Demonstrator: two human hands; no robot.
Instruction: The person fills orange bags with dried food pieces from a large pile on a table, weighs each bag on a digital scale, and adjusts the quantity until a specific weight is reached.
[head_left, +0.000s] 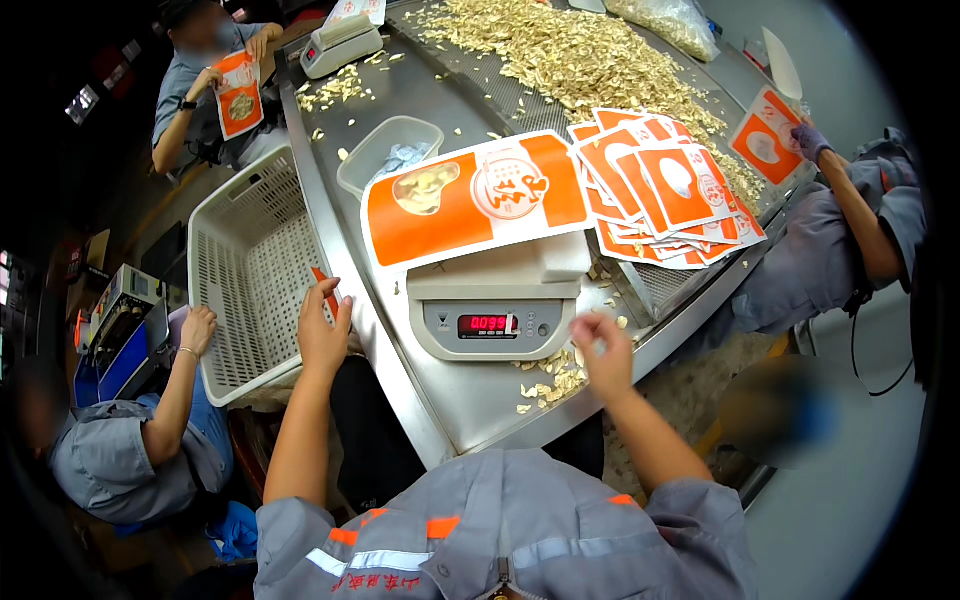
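A digital weighing scale (491, 322) with a lit red display stands on the metal table before me. An orange-and-white pouch (450, 232) with a clear window lies across its top, pale dried slices showing inside. My left hand (325, 326) is raised left of the scale at the table's edge, beside a narrow orange strip (327, 289); whether the fingers touch it I cannot tell. To the right of the scale, over small dried slices (559, 379), my right hand (606, 352) is blurred, thumb and fingers curled close together; whether they pinch a slice is unclear.
Overlapping pouches (667, 187) lie behind right, before a large heap of dried slices (577, 56). A plastic tub (386, 146) with a blue cloth, a second scale (341, 46) and a perforated crate (259, 277) are leftward. Co-workers stand on both sides; one grips the crate, two hold pouches.
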